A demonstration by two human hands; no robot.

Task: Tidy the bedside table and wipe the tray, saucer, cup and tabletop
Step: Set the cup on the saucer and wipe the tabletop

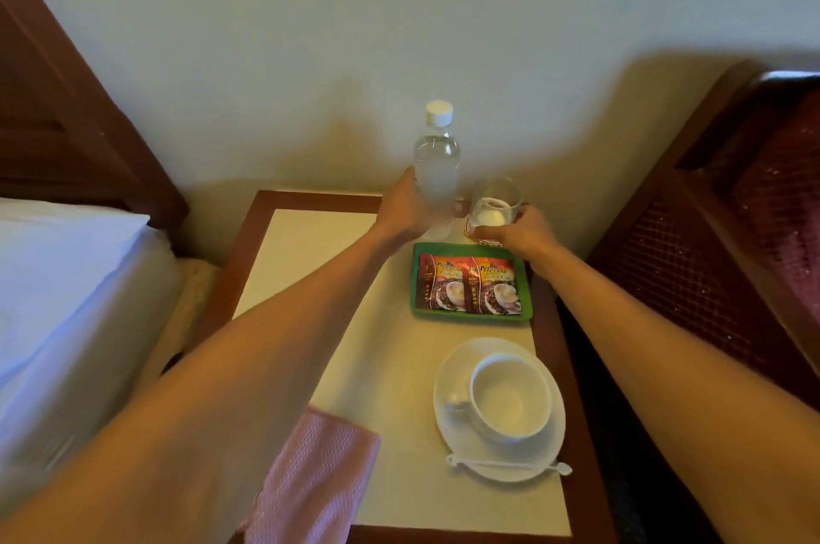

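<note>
My left hand (410, 210) grips a clear water bottle (437, 162) with a white cap at the back of the bedside table (310, 259). My right hand (521, 233) holds a clear glass (494, 199) standing on a round coaster beside the bottle. In front of them lies a green tray (472, 313) with two coffee sachets (470, 284) in it. Nearer to me a white cup (510, 397) sits on a white saucer (448, 419), with a white plastic spoon (506, 464) on the saucer's front rim. A pink cloth (310, 477) lies at the table's front edge, under my left forearm.
A bed with white sheets (66, 299) and a dark wooden headboard (57, 113) stands to the left. A dark red wooden chair or second bed frame (732, 233) is close on the right. The wall is directly behind the table.
</note>
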